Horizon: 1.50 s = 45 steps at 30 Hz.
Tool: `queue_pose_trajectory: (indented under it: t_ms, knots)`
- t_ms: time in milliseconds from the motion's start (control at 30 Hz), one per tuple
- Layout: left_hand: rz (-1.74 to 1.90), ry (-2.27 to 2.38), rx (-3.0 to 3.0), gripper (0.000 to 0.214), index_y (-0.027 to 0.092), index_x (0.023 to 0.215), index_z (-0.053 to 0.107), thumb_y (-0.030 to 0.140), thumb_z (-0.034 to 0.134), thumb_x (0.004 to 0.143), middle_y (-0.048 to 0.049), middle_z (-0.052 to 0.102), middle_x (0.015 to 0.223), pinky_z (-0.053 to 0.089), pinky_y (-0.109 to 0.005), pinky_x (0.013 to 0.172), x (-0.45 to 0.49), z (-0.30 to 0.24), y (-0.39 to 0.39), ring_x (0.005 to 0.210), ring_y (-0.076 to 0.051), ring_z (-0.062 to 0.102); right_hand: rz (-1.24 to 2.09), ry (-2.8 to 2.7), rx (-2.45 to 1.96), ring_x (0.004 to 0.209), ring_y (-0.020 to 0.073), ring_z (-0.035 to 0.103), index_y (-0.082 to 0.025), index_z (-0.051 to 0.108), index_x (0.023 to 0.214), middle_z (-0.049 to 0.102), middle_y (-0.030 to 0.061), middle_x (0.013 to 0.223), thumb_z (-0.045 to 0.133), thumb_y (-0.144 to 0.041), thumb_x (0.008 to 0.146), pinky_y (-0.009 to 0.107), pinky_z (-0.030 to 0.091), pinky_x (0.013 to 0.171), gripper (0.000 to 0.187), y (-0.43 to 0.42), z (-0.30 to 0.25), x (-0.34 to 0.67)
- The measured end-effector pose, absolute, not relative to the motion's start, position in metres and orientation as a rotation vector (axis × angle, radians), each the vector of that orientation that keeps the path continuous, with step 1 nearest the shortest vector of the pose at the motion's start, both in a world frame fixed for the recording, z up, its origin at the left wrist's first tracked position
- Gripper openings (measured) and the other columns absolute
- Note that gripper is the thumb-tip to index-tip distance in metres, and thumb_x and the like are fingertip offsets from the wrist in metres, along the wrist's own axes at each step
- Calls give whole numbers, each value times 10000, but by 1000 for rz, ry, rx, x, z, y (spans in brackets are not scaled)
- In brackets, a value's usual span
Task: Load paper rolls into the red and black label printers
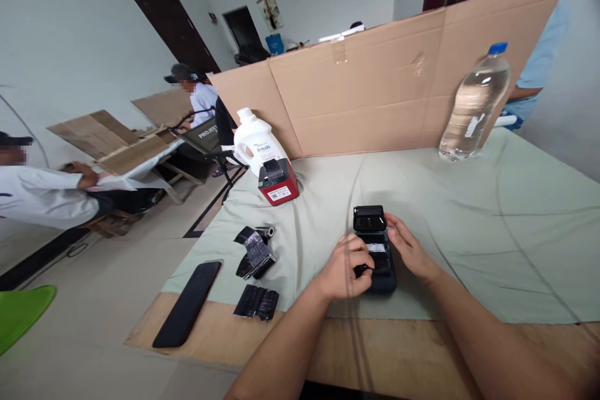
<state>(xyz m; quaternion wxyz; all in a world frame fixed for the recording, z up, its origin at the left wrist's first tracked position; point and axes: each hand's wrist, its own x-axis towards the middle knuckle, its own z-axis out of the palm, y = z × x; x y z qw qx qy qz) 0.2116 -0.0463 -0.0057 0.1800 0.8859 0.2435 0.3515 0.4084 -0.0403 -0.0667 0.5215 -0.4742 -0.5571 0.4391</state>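
A small black device with its lid raised sits on the cloth in front of me; it looks like a portable label printer. Inside its opened body a pale strip shows. My left hand is closed at the device's left side, its fingertips pinching a small black piece whose kind I cannot make out. On the other side, my right hand has its fingers stretched out, the tips at the right edge of the lid and body.
Left of the device lie curled black ribbon with a roll, a folded black piece and a phone. Behind stand a red-black box-shaped device, a white jug, a water bottle and a cardboard screen. Other people sit nearby.
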Motion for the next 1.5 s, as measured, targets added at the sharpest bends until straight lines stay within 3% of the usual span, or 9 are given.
queue_pose_trajectory:
  t_ms: [233,367,433,567,700,833,1033,1333,1500]
  knots:
    - [686,671,2626,151,208,644,638,117,535,709,4,585,565,370,-269,594,205,6,-55,548,-127,512,1039,-1307,-1127,1187,210,544,-252,532,1188,617,87,1232,323,-582,929,435,419,1022,470,-44,-56,414]
    - [602,752,2596,157,207,669,651,237,555,789,5,586,563,368,-257,558,199,9,-57,521,-122,522,947,-1411,-1202,989,208,622,-233,570,1079,687,65,1008,497,-520,867,420,463,939,364,-44,-52,412]
    - [677,963,2461,227,195,722,659,333,525,843,-11,608,610,399,-260,585,198,7,-54,565,-135,550,889,-1468,-1250,985,212,616,-227,582,1064,672,72,1038,571,-474,815,403,476,904,350,-44,-52,409]
    - [684,1573,2125,411,153,1056,642,483,529,839,-97,643,935,470,-321,768,201,-5,-42,858,-220,614,872,-1539,-1470,940,224,614,-204,580,1146,610,116,1163,630,-477,737,380,506,808,494,-47,-54,408]
    - [454,1500,1996,570,155,1121,628,596,585,763,-126,613,1027,451,-389,884,205,-15,-38,996,-287,587,892,-1674,-1633,942,268,621,-203,592,1155,638,123,1114,606,-545,753,411,489,817,528,-54,-48,413]
    - [586,1247,1712,597,157,1127,566,536,701,686,-112,616,1053,451,-373,856,207,-16,-40,970,-258,581,1155,-1634,-1468,891,239,642,-220,501,1227,665,84,1033,613,-543,770,388,508,786,571,-58,-40,417]
    - [677,904,1166,770,209,1140,371,398,832,553,-67,551,1051,451,-309,774,210,-14,-44,906,-189,580,1434,-1530,-1178,1109,245,574,-227,439,1250,580,88,1247,706,-490,717,387,468,937,652,-60,-35,412]
    - [812,878,1095,738,219,1126,417,263,844,527,-35,539,1014,441,-264,746,213,-12,-46,880,-162,564,1410,-1389,-1119,1076,242,575,-227,478,1209,596,79,1175,746,-486,678,389,467,932,648,-63,-32,403]
    - [1069,893,848,711,241,1123,440,293,829,530,-21,582,986,465,-287,753,217,-18,-39,851,-176,601,1510,-1076,-1067,981,224,617,-266,292,1399,627,78,1088,612,-615,764,408,494,863,792,-66,-36,396]
